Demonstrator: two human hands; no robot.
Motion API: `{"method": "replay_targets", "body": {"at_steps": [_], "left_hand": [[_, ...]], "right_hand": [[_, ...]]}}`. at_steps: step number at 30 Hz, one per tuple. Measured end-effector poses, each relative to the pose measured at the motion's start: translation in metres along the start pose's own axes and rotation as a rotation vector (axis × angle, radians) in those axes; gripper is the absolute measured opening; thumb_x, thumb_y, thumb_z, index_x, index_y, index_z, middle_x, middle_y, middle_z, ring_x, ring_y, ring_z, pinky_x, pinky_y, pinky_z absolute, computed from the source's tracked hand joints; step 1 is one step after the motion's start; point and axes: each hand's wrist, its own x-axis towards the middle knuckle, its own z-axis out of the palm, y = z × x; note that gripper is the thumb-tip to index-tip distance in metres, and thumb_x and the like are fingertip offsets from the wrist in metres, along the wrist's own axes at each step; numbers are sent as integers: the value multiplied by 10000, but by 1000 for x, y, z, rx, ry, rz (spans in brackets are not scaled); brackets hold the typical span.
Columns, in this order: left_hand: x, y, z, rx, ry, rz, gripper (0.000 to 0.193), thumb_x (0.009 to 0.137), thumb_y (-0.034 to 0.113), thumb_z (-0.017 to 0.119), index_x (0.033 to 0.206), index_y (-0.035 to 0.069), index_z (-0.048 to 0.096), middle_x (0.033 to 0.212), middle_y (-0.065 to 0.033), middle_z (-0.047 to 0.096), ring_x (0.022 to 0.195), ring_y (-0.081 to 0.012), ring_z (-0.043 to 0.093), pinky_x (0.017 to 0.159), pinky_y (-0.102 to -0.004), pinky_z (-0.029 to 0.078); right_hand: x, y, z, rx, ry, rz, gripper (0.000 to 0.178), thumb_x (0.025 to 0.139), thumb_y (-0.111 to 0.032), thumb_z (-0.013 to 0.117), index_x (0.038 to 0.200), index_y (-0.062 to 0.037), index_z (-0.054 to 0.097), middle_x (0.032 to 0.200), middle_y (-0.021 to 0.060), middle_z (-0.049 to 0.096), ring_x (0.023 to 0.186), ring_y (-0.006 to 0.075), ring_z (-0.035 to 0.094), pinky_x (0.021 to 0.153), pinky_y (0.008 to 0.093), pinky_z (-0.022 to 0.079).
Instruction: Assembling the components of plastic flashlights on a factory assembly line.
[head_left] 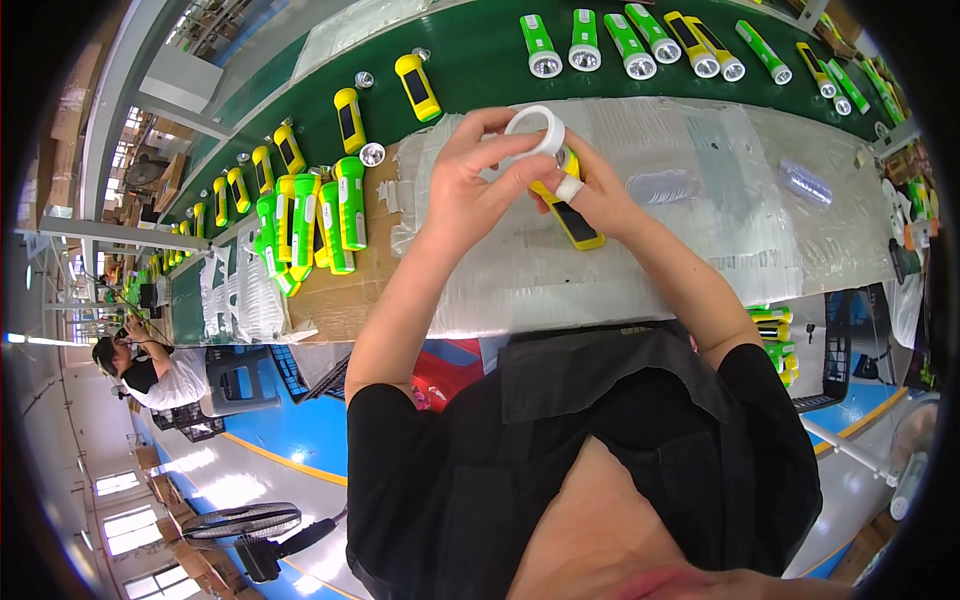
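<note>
A white plastic ring (538, 124) is pinched between the thumb and fingers of my left hand (478, 175). Beside it my right hand (592, 188) is closed around a yellow flashlight (580, 228) with a dark panel on its side. The ring is close to the flashlight's head end; whether the two touch is hard to make out. White tape wraps one finger of my right hand. Just right of my hands, a row of clear round lenses (662, 186) lies on the plastic-covered worktop (700, 245).
Green and yellow flashlights (302, 225) are piled at the left. Finished-looking ones (627, 48) line the green belt (470, 45) behind, with loose reflectors (372, 154) near yellow bodies. A wrapped lens stack (805, 183) lies right. A co-worker (150, 365) sits far left; a fan (245, 525) stands lower left.
</note>
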Motion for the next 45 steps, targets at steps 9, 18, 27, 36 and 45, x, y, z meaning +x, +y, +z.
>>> {"method": "replay_targets", "body": {"at_steps": [9, 18, 27, 36, 45], "left_hand": [[20, -6, 18, 0, -156, -8, 180, 761, 206, 803, 890, 89, 760, 1076, -118, 578, 946, -236, 593, 732, -321, 522], [34, -5, 14, -156, -154, -110, 193, 801, 242, 783, 952, 123, 769, 1074, -96, 600, 888, -184, 629, 728, -285, 510], [35, -9, 33, 295, -102, 227, 176, 744, 271, 790, 833, 121, 764, 1017, -114, 617, 921, -284, 594, 761, -383, 489], [2, -5, 3, -39, 61, 6, 161, 811, 81, 751, 971, 61, 756, 1092, -109, 613, 957, -201, 603, 833, -309, 488], [-11, -3, 12, 48, 1, 34, 274, 678, 189, 856, 928, 122, 767, 1033, -62, 600, 884, -191, 563, 702, -301, 476]], "right_hand": [[-6, 1, 3, -86, -104, 55, 411, 885, -220, 685, 1204, -40, 497, 1009, 58, 587, 787, 128, 604, 668, 286, 514], [-10, 1, 5, -161, -106, 74, 441, 868, -238, 709, 1196, -23, 508, 1083, 74, 610, 907, 149, 608, 786, 305, 505], [-12, -1, 9, -246, -119, -32, 425, 879, -200, 685, 1209, -23, 486, 998, 58, 606, 813, 132, 594, 744, 298, 498], [-9, 1, -4, 54, -17, -8, 338, 925, -203, 634, 1207, -64, 508, 906, 48, 592, 755, 115, 590, 636, 270, 501], [-12, -7, -6, 5, 66, -80, 447, 956, -241, 587, 1342, -75, 433, 1048, 97, 618, 909, 167, 648, 798, 306, 527]]}}
